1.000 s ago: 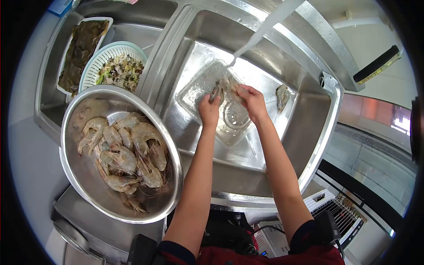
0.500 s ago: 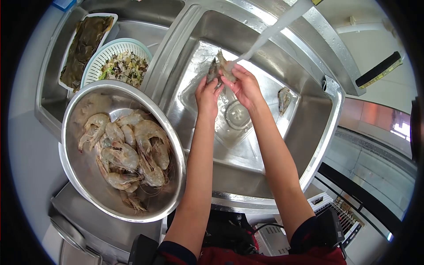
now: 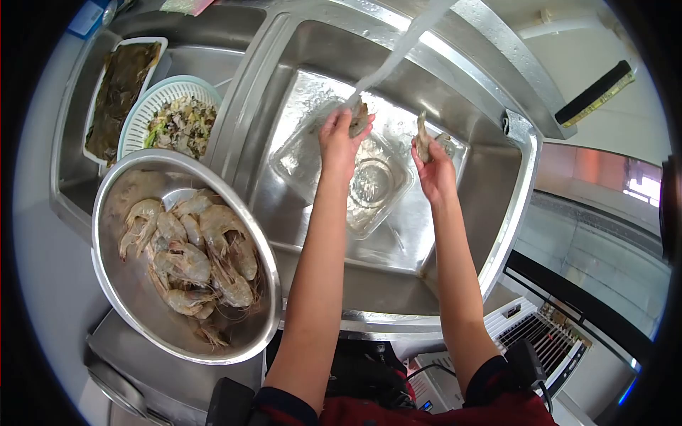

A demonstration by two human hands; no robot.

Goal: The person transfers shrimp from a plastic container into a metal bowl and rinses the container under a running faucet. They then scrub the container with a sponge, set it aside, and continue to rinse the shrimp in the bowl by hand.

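Under the running water (image 3: 398, 57), my left hand (image 3: 339, 145) is closed around a dark grey shrimp (image 3: 359, 122), partly hidden by the fingers. My right hand (image 3: 436, 174) is to the right, over the same steel sink (image 3: 284, 234), apart from the stream. Its thumb and fingers pinch a paler shrimp (image 3: 423, 135) whose narrow end points up. Just behind the right fingers, another greyish shrimp piece (image 3: 446, 142) overlaps them in this view. Below the hands, the wet sink floor shows a round drain (image 3: 372, 181).
A steel bowl (image 3: 106, 277) of raw shrimp (image 3: 186, 263) stands left of my forearms. In the left basin are a pale green colander (image 3: 133, 128) with chopped food and a white tray (image 3: 163, 53) of dark, leaf-like sheets. A black-handled tool (image 3: 593, 92) lies at upper right.
My hands have come apart. The right hand has moved right and slightly down with the paler shrimp; the left stays under the water with the darker one. The camera view has shifted a little.
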